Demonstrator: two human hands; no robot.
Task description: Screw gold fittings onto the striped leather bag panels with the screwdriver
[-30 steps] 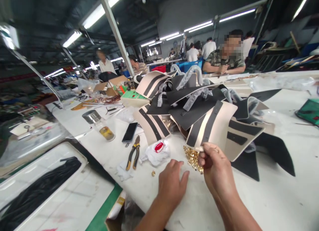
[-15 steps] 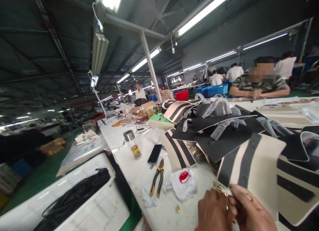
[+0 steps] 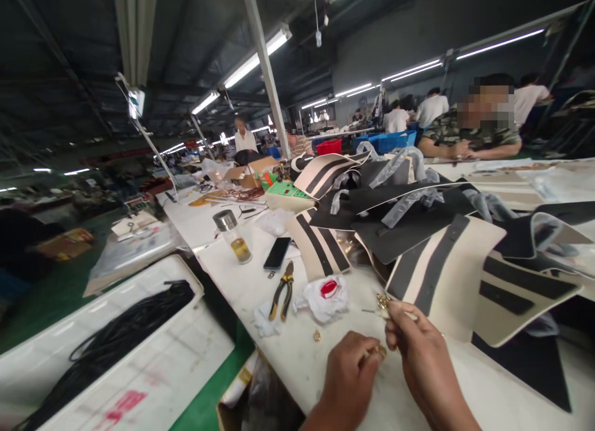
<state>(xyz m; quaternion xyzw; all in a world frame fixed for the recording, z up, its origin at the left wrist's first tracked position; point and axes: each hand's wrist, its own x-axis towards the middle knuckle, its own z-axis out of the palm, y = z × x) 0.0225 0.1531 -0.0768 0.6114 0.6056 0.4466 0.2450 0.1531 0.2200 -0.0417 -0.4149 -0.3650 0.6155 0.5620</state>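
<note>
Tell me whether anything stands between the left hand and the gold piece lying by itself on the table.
Nothing visible does: only bare table separates the left hand from the gold piece. The crumpled white wad lies beyond the piece, outside that gap.

We cannot tell the shape of the small gold metal piece [image 3: 381, 350], because the fingers of the left hand [image 3: 352, 372] cover most of it. The seated person's face [image 3: 488, 105] is blurred.
</note>
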